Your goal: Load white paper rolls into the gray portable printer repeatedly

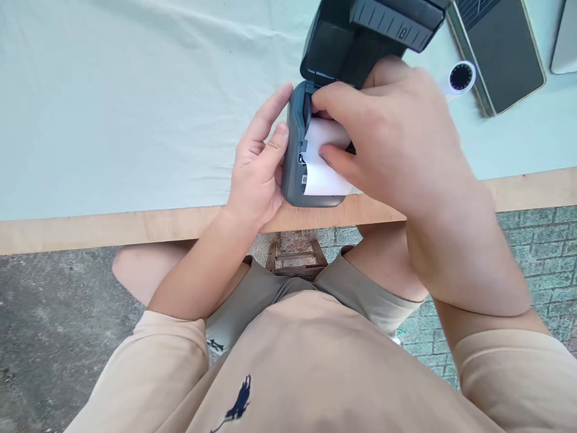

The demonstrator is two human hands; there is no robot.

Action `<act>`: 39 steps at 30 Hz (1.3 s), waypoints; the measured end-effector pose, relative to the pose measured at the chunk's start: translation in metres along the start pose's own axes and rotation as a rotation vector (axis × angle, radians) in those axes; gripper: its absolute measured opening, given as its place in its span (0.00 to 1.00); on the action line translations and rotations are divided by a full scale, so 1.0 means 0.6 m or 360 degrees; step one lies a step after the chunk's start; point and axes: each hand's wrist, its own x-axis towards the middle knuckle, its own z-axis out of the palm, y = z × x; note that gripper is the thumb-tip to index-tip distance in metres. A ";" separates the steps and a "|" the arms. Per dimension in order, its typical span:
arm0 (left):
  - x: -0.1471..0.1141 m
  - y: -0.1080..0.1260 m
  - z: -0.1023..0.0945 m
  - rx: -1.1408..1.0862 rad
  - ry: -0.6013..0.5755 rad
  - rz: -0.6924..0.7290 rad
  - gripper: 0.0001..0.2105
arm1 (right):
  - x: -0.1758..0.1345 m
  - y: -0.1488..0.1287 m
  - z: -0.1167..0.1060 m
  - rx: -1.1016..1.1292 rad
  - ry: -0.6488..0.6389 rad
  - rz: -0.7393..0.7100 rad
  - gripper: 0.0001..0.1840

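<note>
A dark grey portable label printer (292, 174) stands at the table's near edge with its black lid (342, 48) swung up and away. My left hand (259, 162) grips the printer's left side, thumb and fingers along the casing. White paper (324, 180) lies across the printer's open bay and reaches its near end. My right hand (392, 132) is over the bay, its thumb pressing on the paper and its index finger inside near the hinge. The back of the hand hides its other fingers and part of the bay.
Right of my right hand lies a white paper roll (462, 77) with a dark core. Beyond it are a dark-screened phone (502, 54) and a pale object (565, 42) at the frame's edge. A pale cloth (135, 108) covers the table behind its wooden edge (112, 231).
</note>
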 end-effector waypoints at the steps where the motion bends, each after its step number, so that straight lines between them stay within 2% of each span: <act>1: 0.001 -0.001 -0.002 0.0008 -0.0006 0.0001 0.12 | -0.001 0.000 0.002 -0.0031 0.0014 -0.0006 0.09; 4: 0.002 -0.002 -0.008 0.0024 0.0026 0.0003 0.12 | -0.005 -0.005 0.000 0.0049 0.0117 0.0061 0.10; 7: 0.002 -0.001 -0.011 -0.0003 0.0056 0.0002 0.13 | -0.018 -0.004 -0.017 0.0453 0.0401 0.0014 0.15; 10: 0.004 -0.002 -0.012 -0.0044 0.0098 0.0040 0.13 | -0.040 0.016 -0.028 0.0807 0.0680 -0.0061 0.15; 14: 0.010 -0.003 -0.015 -0.0157 0.0147 0.0147 0.11 | -0.068 0.058 -0.001 0.0891 0.0948 0.0017 0.15; 16: 0.012 -0.003 -0.017 -0.0131 0.0171 0.0138 0.11 | -0.077 0.071 0.025 0.0829 0.0923 0.0156 0.14; 20: 0.015 -0.002 -0.019 -0.0012 0.0203 0.0040 0.15 | -0.084 0.078 0.059 0.0667 0.0566 0.0308 0.11; 26: 0.015 -0.004 -0.020 -0.0036 0.0142 0.0100 0.11 | -0.089 0.080 0.036 0.0532 0.0447 0.0481 0.16; 30: 0.013 -0.004 -0.020 0.0006 0.0143 0.0111 0.11 | -0.093 0.081 0.021 0.0574 0.0078 0.0505 0.24; 31: 0.013 -0.004 -0.020 0.0008 0.0141 0.0115 0.11 | -0.096 0.084 0.018 0.0658 0.0076 0.0504 0.25; 32: 0.012 -0.004 -0.020 0.0010 0.0140 0.0117 0.11 | -0.099 0.089 0.014 0.0757 0.0157 0.0501 0.24; 35: 0.012 -0.003 -0.018 0.0023 0.0141 0.0098 0.13 | -0.108 0.115 0.004 0.0944 0.0749 0.0474 0.15; 36: 0.013 -0.003 -0.018 0.0029 0.0147 0.0089 0.14 | -0.110 0.126 0.003 0.0906 0.0858 0.0487 0.16; 37: 0.013 -0.003 -0.018 0.0038 0.0155 0.0080 0.14 | -0.111 0.137 0.004 0.0842 0.0851 0.0529 0.19; 39: 0.015 -0.002 -0.018 0.0067 0.0177 0.0055 0.14 | -0.110 0.153 0.010 0.0755 0.0609 0.0670 0.30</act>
